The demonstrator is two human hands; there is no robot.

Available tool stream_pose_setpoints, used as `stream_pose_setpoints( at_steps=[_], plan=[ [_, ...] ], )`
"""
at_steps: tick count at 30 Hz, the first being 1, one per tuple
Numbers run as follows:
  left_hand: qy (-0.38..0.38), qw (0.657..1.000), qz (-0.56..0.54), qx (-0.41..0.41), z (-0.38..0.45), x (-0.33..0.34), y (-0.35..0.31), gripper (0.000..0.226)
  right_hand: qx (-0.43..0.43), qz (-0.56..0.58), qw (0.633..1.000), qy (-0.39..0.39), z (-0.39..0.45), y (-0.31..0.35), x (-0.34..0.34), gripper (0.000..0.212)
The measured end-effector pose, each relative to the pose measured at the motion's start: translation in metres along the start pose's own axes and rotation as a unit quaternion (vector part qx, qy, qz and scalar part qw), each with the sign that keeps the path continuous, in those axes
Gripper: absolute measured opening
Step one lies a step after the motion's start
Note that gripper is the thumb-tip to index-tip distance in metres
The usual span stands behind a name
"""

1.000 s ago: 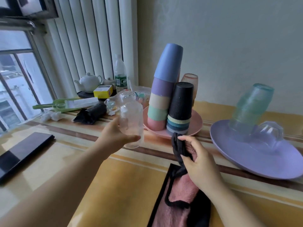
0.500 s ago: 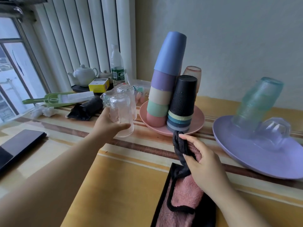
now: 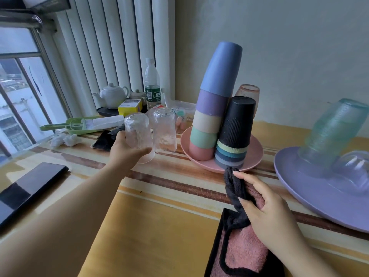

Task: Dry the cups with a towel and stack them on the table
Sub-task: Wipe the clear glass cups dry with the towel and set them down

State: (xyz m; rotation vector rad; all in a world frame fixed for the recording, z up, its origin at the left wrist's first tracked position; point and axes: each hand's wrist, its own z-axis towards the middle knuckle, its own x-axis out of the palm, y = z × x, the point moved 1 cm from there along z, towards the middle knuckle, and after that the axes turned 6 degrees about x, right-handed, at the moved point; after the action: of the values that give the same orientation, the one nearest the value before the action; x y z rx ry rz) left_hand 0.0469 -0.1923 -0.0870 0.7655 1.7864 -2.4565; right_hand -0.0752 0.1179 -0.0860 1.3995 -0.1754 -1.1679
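My left hand [image 3: 125,150] grips a clear glass cup [image 3: 137,132] held upside down, low over the table just left of a second upturned clear glass [image 3: 164,132]. My right hand [image 3: 265,208] holds a pink towel with black trim [image 3: 241,244], bunched at its upper end. On a pink plate [image 3: 254,156] stand a tall stack of pastel cups topped by a blue one [image 3: 215,96] and a shorter stack topped by a black cup [image 3: 236,124]. A purple plate [image 3: 311,198] at the right carries upturned green-tinted glasses [image 3: 329,132] and a clear mug [image 3: 351,168].
At the back left stand a white teapot [image 3: 112,94], a water bottle [image 3: 152,84], a yellow box [image 3: 129,106], a green brush set [image 3: 79,124] and crumpled tissue [image 3: 63,139]. A black tablet [image 3: 26,190] lies at the left edge. An amber glass [image 3: 248,94] stands behind the stacks.
My left hand has carried the clear cup forward and down, close beside the other clear glass. My right hand still holds the towel in about the same place.
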Motion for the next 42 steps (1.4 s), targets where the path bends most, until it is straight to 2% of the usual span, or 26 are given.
stream_pose_setpoints(
  at_steps=[4, 10, 15, 17, 20, 22, 24, 28, 31, 33, 36, 37, 38, 39, 41, 42],
  plan=[
    [-0.001, 1.0, 0.002, 0.01, 0.005, 0.003, 0.0, 0.07, 0.002, -0.006, 1.0, -0.003, 0.001, -0.002, 0.001, 0.062],
    [0.005, 1.0, 0.023, 0.011, 0.004, 0.002, 0.011, 0.065, 0.021, -0.008, 0.999, 0.023, 0.001, -0.003, 0.002, 0.061],
    [-0.017, 0.998, 0.053, -0.016, -0.005, 0.003, 0.01, 0.076, 0.022, 0.001, 0.999, 0.035, 0.0, -0.001, 0.001, 0.063],
    [-0.071, 0.994, 0.08, -0.018, -0.021, 0.004, 0.005, 0.067, 0.013, -0.001, 0.999, 0.031, 0.0, -0.003, 0.0, 0.063],
    [-0.115, 0.988, 0.093, 0.042, -0.054, 0.009, -0.009, 0.043, 0.013, 0.002, 1.0, 0.017, 0.0, -0.001, 0.0, 0.062],
    [-0.075, 0.99, 0.076, 0.088, -0.072, 0.02, -0.023, 0.032, 0.009, 0.0, 1.0, -0.001, 0.003, 0.001, -0.005, 0.063],
    [0.012, 0.99, 0.05, 0.131, -0.088, 0.037, -0.041, 0.022, 0.01, -0.026, 0.999, -0.024, 0.007, 0.001, -0.017, 0.064],
    [0.194, 0.957, 0.028, 0.212, -0.125, 0.083, -0.083, 0.012, 0.062, -0.072, 0.995, -0.02, 0.016, -0.006, -0.049, 0.06],
    [0.239, 0.935, 0.004, 0.261, -0.149, 0.116, -0.111, 0.012, 0.093, -0.149, 0.984, 0.034, 0.017, -0.014, -0.071, 0.053],
    [0.268, 0.924, -0.007, 0.272, -0.158, 0.135, -0.122, 0.01, 0.101, -0.191, 0.974, 0.07, 0.012, -0.019, -0.082, 0.055],
    [0.308, 0.902, -0.008, 0.303, -0.165, 0.155, -0.127, 0.016, 0.101, -0.167, 0.977, 0.089, 0.007, -0.028, -0.098, 0.054],
    [0.309, 0.895, -0.002, 0.321, -0.166, 0.16, -0.125, 0.018, 0.096, -0.163, 0.98, 0.064, 0.007, -0.032, -0.106, 0.052],
    [0.309, 0.89, 0.005, 0.334, -0.167, 0.163, -0.123, 0.018, 0.083, -0.167, 0.982, -0.002, 0.009, -0.037, -0.115, 0.047],
    [0.307, 0.888, 0.016, 0.341, -0.168, 0.164, -0.12, 0.018, 0.059, -0.182, 0.976, -0.107, 0.014, -0.044, -0.127, 0.043],
    [0.305, 0.888, 0.03, 0.343, -0.168, 0.166, -0.115, 0.018, 0.051, -0.218, 0.925, -0.309, 0.028, -0.058, -0.155, 0.044],
    [0.302, 0.889, 0.035, 0.343, -0.168, 0.166, -0.112, 0.017, 0.087, -0.226, 0.908, -0.343, 0.037, -0.066, -0.168, 0.053]
  ],
)
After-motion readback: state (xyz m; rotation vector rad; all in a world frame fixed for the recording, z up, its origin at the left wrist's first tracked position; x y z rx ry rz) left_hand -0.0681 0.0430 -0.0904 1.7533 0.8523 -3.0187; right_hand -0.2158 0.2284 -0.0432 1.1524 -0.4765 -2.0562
